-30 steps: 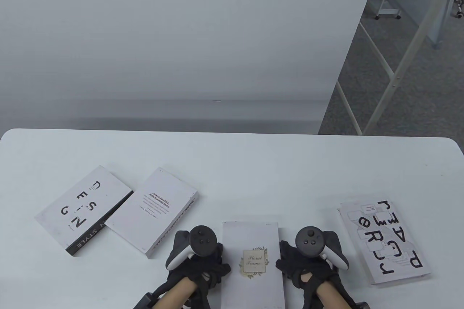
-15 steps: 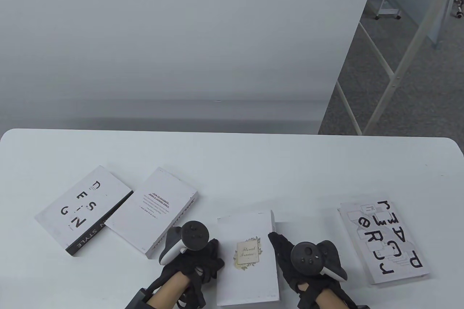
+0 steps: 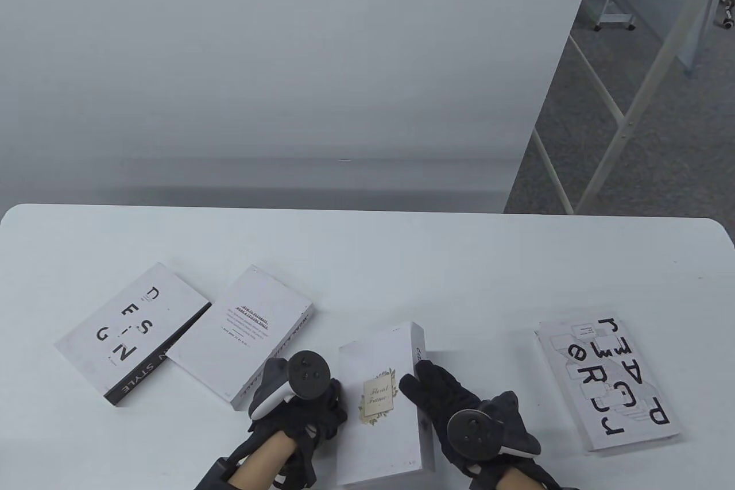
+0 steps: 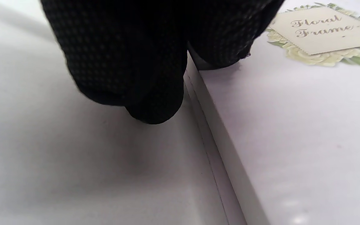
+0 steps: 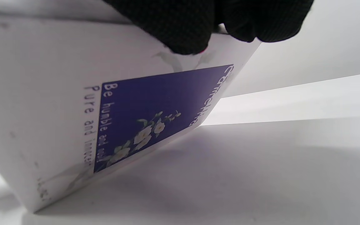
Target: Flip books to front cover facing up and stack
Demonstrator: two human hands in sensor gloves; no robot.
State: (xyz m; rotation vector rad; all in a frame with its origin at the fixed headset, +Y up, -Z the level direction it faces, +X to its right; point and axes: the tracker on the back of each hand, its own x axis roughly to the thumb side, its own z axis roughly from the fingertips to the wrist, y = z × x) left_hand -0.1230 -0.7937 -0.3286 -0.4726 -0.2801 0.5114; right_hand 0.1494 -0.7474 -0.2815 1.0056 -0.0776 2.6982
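The white "Floral Frame" book (image 3: 376, 361) lies near the table's front edge between my hands, tilted with its right side raised. My right hand (image 3: 422, 389) holds that raised side, fingers on the underside cover (image 5: 155, 118), which has a blue flower panel. The right fingers (image 5: 183, 25) press on that cover. My left hand (image 3: 336, 401) is at the book's left edge, with fingers (image 4: 136, 62) on the edge and on the top cover (image 4: 292, 125).
A "DESIGN" book (image 3: 132, 332) and a white book with small text (image 3: 244, 335) lie side by side at the left. A "PAPER" book (image 3: 611, 384) lies at the right. The white table (image 3: 367, 260) is bare behind them.
The Floral Frame book lay flat a second ago. Its right side has risen and it has shifted left. My right hand moved in under that side; my left hand moved slightly left.
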